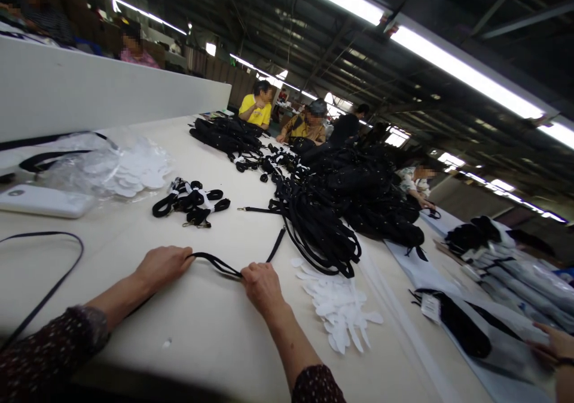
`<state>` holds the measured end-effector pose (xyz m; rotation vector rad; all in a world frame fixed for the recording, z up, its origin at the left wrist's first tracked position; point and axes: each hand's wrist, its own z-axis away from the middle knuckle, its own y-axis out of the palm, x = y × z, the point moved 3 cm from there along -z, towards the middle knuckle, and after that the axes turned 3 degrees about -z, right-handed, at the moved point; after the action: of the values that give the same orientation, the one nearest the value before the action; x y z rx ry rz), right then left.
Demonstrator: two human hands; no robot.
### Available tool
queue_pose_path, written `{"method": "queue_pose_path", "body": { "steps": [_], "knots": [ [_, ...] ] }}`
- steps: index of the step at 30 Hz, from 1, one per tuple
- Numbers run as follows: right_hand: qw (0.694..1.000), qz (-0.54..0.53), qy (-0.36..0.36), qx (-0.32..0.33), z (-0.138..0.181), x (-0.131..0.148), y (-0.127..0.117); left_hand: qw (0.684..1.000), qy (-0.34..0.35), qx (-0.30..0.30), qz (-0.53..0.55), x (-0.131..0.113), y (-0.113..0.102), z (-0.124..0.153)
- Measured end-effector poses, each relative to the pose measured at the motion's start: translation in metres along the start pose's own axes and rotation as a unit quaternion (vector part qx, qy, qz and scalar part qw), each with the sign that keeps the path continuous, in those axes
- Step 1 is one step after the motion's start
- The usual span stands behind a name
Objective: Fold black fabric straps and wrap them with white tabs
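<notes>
Fluorescent strip lights (448,62) are seen above a long cream worktable (215,325) in a factory hall, where several seated people are at work along the far side. A thin black fabric strap (215,263) is pinched at both ends between the left hand (164,265) and the right hand (262,286), both pressed down on the tabletop with fingers closed on it. Flat white petal-shaped paper pieces (338,310) are scattered just beside the right hand. A heap of black straps (323,223) is piled beyond, near a small bundle of black straps with metal clips (192,202). A white rectangular device (42,201) is lying at far left.
</notes>
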<state>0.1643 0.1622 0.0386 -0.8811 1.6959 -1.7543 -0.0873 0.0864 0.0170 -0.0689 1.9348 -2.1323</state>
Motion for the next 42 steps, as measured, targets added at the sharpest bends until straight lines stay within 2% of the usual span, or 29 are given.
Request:
{"method": "queue_pose_path", "body": {
  "steps": [3, 5, 7, 9, 11, 13, 15, 17, 19, 23, 26, 28, 30, 34, 38, 42],
  "knots": [
    [1.000, -0.006, 0.009, 0.000, -0.004, 0.041, 0.010, 1.000, -0.022, -0.009, 0.005, -0.002, -0.003, -0.031],
    [0.998, -0.057, 0.010, -0.015, -0.010, 0.073, 0.018, 1.000, -0.023, -0.017, 0.008, -0.007, -0.006, -0.050],
    [0.991, -0.133, -0.013, -0.031, -0.015, 0.098, 0.023, 1.000, -0.008, -0.024, 0.011, -0.013, -0.008, -0.064],
    [0.981, -0.182, -0.054, -0.038, -0.018, 0.108, 0.023, 0.999, 0.020, -0.027, 0.017, -0.021, -0.008, -0.072],
    [0.977, -0.184, -0.093, -0.054, -0.018, 0.102, 0.019, 0.998, 0.051, -0.029, 0.025, -0.030, -0.006, -0.075],
    [0.976, -0.163, -0.110, -0.092, -0.017, 0.084, 0.011, 0.996, 0.082, -0.027, 0.034, -0.038, -0.004, -0.076],
    [0.976, -0.144, -0.100, -0.130, -0.016, 0.060, 0.004, 0.993, 0.108, -0.025, 0.043, -0.046, -0.001, -0.076],
    [0.979, -0.133, -0.061, -0.143, -0.018, 0.037, 0.001, 0.990, 0.130, -0.023, 0.051, -0.056, 0.001, -0.077],
    [0.984, -0.127, -0.036, -0.118, -0.020, 0.019, 0.003, 0.987, 0.147, -0.024, 0.058, -0.065, 0.003, -0.078],
    [0.987, -0.141, -0.059, -0.040, -0.020, -0.001, 0.014, 0.982, 0.169, -0.034, 0.072, -0.081, 0.004, -0.079],
    [0.982, -0.184, -0.029, -0.022, -0.017, -0.014, 0.017, 0.978, 0.183, -0.042, 0.087, -0.086, 0.005, -0.074],
    [0.977, -0.213, -0.025, 0.003, -0.016, -0.020, 0.015, 0.976, 0.191, -0.046, 0.096, -0.085, 0.006, -0.070],
    [0.972, -0.224, -0.050, 0.041, -0.017, -0.023, 0.009, 0.974, 0.199, -0.049, 0.099, -0.083, 0.006, -0.067],
    [0.976, -0.185, -0.064, 0.095, -0.020, -0.026, -0.005, 0.970, 0.214, -0.059, 0.100, -0.082, 0.000, -0.060],
    [0.986, -0.144, 0.003, 0.084, -0.024, -0.033, -0.011, 0.967, 0.193, -0.111, 0.122, -0.101, -0.008, -0.036],
    [0.990, -0.122, 0.058, 0.049, -0.026, -0.038, -0.008, 0.960, 0.193, -0.142, 0.148, -0.137, 0.008, 0.011]
  ]
}}
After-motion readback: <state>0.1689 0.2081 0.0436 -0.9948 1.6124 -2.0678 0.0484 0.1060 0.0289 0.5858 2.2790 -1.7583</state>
